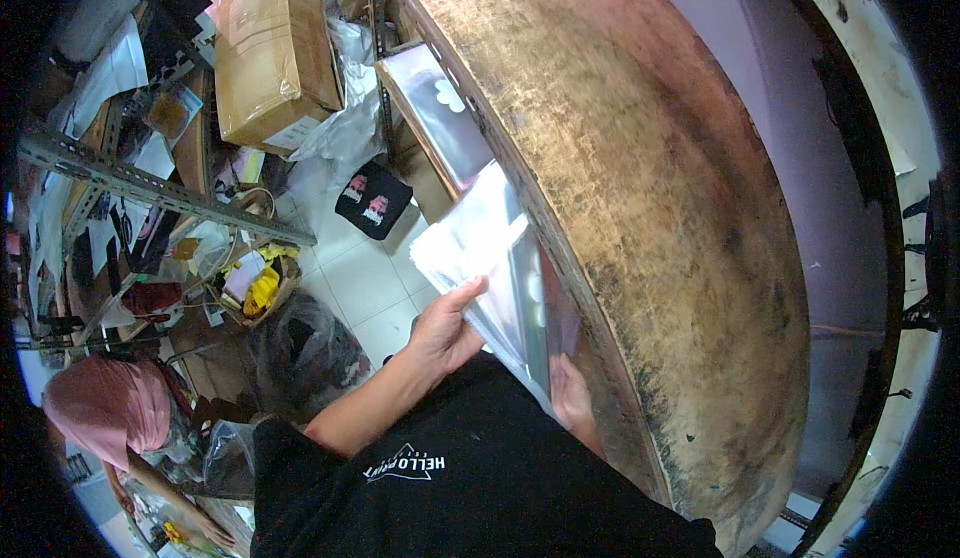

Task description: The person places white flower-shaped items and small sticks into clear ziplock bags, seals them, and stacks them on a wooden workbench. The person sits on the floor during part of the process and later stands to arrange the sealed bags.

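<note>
A stack of clear plastic bags (470, 243) is in front of my body, tilted, beside the edge of the big worn table. My left hand (447, 330) is closed on its left side, the thumb on top and the other fingers underneath. At the stack's lower right edge, my right hand (572, 398) holds the plastic from the side; its fingers are partly hidden behind the bags. Past the stack, more clear plastic bags (437, 108) lie on a shelf below the table, one with a white flower-like shape on it.
The table (640, 198) curves along my right side. A taped cardboard box (272, 53) stands at the far left, near a black folded cloth (374, 200) on the tiled floor. Metal racks (160, 183) fill the left. Another person in a pink head covering (110, 408) works at the lower left.
</note>
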### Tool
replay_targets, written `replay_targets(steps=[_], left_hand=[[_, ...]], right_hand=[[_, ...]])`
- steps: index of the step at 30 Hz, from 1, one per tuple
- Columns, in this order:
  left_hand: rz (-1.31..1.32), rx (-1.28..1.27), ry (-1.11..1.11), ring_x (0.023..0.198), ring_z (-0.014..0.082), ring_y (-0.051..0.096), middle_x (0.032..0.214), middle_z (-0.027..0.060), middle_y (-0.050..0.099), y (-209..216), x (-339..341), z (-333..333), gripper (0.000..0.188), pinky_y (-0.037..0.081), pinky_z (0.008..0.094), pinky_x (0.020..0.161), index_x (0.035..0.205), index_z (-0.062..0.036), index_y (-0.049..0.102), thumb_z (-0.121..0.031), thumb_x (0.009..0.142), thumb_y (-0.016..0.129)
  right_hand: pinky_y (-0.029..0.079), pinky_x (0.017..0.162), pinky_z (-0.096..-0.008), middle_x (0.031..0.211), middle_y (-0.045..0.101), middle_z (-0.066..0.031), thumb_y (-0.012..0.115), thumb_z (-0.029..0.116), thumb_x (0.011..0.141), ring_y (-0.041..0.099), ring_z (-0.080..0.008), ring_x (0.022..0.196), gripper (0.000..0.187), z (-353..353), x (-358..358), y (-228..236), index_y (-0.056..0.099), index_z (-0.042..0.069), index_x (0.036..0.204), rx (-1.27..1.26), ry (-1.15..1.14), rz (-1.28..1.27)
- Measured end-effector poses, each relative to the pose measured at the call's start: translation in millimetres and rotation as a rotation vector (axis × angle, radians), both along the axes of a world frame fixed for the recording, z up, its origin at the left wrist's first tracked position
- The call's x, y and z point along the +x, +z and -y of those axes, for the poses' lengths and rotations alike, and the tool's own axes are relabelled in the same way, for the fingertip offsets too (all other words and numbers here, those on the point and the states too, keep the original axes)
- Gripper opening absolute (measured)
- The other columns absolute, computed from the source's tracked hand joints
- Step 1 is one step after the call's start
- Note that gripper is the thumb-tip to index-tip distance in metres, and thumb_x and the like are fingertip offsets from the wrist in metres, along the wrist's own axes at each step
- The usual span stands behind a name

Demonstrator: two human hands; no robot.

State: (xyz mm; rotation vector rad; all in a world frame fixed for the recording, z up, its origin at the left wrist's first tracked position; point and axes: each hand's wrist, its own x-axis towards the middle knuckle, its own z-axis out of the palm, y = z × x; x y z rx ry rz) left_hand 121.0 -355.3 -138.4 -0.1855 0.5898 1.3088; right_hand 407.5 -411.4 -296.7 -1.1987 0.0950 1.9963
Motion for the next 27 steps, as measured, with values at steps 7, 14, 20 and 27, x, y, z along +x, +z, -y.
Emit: replay_targets(steps=[7,14,20,27], left_hand=[[-0.163,0.009,0.061,0.102,0.0275,0.062,0.113,0.0132,0.062,-22,-72,-24,0.033,0.049,0.0482,0.093,0.117,-0.0026,0.055,-0.023,0.092,0.06],[-0.236,-0.021,0.135,0.106,0.029,0.061,0.117,0.0159,0.059,-90,-176,-126,0.04,0.05,0.0466,0.095,0.126,0.002,0.047,-0.015,0.092,0.057],[-0.192,0.103,0.016,0.109,0.0252,0.059,0.12,0.0145,0.058,-107,-242,-256,0.032,0.048,0.0401,0.097,0.125,0.006,0.047,-0.01,0.097,0.046],[-0.175,0.058,-0.042,0.104,0.0282,0.061,0.115,0.0162,0.06,-138,-288,-353,0.031,0.048,0.0431,0.096,0.12,0.0041,0.051,-0.014,0.095,0.052]], right_hand=[[0.045,0.091,-0.0321,0.109,0.061,-0.0029,0.067,0.01,0.086,0.053,-0.0172,0.108,0.018,-59,-35,25,0.061,0.006,0.103,0.202,-0.085,0.244],[0.046,0.085,-0.0289,0.099,0.064,-0.0004,0.071,0.02,0.085,0.059,-0.0131,0.097,0.021,-165,-154,49,0.063,0.009,0.101,0.157,-0.093,0.369],[0.046,0.088,-0.0331,0.1,0.063,-0.0009,0.071,0.022,0.085,0.058,-0.013,0.098,0.026,-263,-147,-86,0.062,0.009,0.106,0.403,-0.177,0.404],[0.046,0.088,-0.0334,0.101,0.063,-0.0014,0.07,0.023,0.085,0.058,-0.0133,0.099,0.027,-348,-212,-63,0.062,0.009,0.107,0.329,-0.091,0.522]])
